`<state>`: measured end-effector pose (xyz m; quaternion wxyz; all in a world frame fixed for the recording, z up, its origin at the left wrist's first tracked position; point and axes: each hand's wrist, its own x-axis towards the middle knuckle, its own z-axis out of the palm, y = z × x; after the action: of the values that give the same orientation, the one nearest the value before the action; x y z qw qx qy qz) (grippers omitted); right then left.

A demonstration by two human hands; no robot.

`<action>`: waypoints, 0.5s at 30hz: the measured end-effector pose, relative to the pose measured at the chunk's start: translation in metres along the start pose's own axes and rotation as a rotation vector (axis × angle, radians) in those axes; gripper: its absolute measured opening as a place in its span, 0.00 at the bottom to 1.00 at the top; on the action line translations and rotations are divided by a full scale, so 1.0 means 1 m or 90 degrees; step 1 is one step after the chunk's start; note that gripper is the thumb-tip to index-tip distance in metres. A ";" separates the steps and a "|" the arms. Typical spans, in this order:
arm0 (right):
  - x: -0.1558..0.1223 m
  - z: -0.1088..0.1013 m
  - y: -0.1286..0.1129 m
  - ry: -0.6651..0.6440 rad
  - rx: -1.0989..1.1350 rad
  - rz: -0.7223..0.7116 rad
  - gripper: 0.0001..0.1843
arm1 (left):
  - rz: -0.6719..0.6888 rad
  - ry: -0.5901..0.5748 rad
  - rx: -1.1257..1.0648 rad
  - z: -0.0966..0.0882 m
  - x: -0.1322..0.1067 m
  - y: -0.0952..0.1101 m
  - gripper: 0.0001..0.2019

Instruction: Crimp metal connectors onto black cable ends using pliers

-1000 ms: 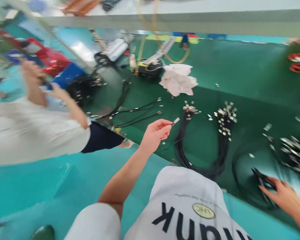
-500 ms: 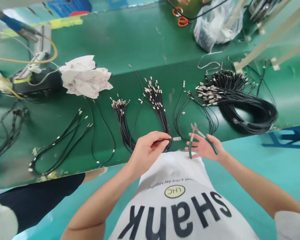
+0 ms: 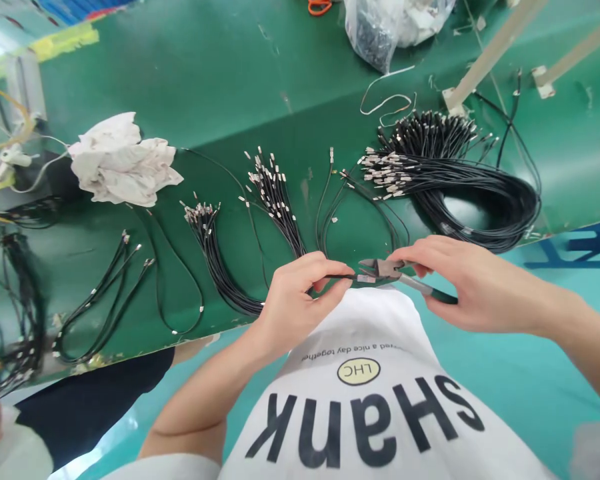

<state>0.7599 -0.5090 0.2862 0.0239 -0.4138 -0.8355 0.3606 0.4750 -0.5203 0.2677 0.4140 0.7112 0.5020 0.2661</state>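
Observation:
My left hand (image 3: 310, 287) pinches a black cable (image 3: 341, 276) just behind its end, which carries a pale sleeve (image 3: 366, 279). My right hand (image 3: 473, 283) is closed on a pair of cutting pliers (image 3: 423, 285) with green grips. The plier jaws point left and lie at the cable's tip, beside the pale sleeve; whether they touch it I cannot tell. Beyond my hands, a bundle of black cables (image 3: 280, 203) with pale tips lies on the green table (image 3: 220, 80). Another cable bundle (image 3: 220, 267) curves to its left.
A large coil of black cables (image 3: 510, 200) lies at the right, near a pale post (image 3: 495, 57). At the left is a crumpled white cloth (image 3: 125, 160); loose cables (image 3: 113, 313) lie below it. A plastic bag (image 3: 380, 30) stands at the back. Another person's dark-clothed leg (image 3: 100, 407) shows lower left.
My right hand has turned over and closed on the pliers, bringing their jaws left to the cable end. My left hand still pinches the cable. The whole view has shifted.

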 end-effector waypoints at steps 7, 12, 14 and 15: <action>-0.011 -0.018 0.033 -0.030 -0.175 -0.047 0.31 | 0.031 -0.010 0.031 0.033 0.023 0.009 0.07; -0.016 -0.025 0.051 -0.037 -0.217 -0.054 0.28 | 0.058 -0.021 0.044 0.049 0.036 0.011 0.07; -0.017 -0.026 0.056 -0.037 -0.224 -0.057 0.27 | 0.064 -0.023 0.047 0.053 0.041 0.011 0.07; -0.017 -0.026 0.059 -0.037 -0.226 -0.060 0.27 | 0.065 -0.027 0.051 0.054 0.043 0.011 0.07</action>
<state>0.8197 -0.4826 0.2734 -0.0566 -0.3616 -0.9048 0.2178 0.5383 -0.4994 0.2473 0.3818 0.7572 0.4664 0.2518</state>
